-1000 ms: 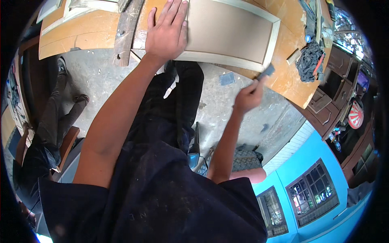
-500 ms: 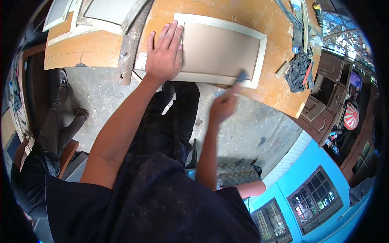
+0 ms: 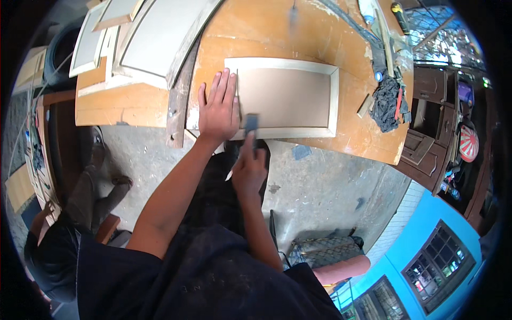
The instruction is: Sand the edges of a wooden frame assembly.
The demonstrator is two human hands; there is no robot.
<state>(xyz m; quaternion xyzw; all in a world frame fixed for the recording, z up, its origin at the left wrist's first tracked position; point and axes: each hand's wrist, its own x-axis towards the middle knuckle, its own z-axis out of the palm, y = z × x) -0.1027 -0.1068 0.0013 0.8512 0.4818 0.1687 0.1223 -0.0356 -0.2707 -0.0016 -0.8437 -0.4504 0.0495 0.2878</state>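
A framed wooden panel with a pale rim lies flat on an orange workbench. My left hand presses flat on the panel's left end, fingers spread. My right hand is just below the bench's near edge and grips a small grey scraper-like tool, whose blade touches the panel's near rim beside my left hand.
More framed panels lie on the bench's left side beside a dark wooden plank. A black rag and hand tools lie at the right end. Another person sits low at left. A bag rests on the concrete floor.
My right hand swung left from the panel's right corner to its near rim beside my left hand. The view shifted, so the bench sits lower in the picture.
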